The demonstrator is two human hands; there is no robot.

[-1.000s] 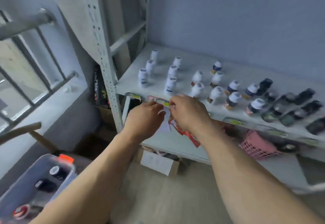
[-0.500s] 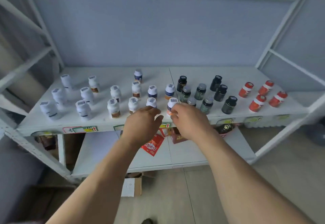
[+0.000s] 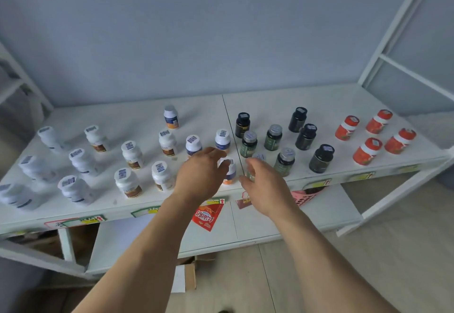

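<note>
Both hands off the price tag (image 3: pixel 216 201) vs 0.5 s ago, now up among bottles. Left hand (image 3: pixel 201 172) loosely spread, fingertips at white bottle (image 3: pixel 230 174) (near edge, centre). Right hand (image 3: pixel 264 186) curving round grey-lid bottle (image 3: pixel 260 156), contact can't tell. Looks like pick starting.

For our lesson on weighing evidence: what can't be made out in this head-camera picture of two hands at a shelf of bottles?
Head view: the left hand covers part of the white bottle; contact unclear.
Head view: the right hand hides most of the green bottle; grip unclear.
Head view: cap stickers too small to read.
Head view: pink basket mostly hidden by the shelf edge.
</note>
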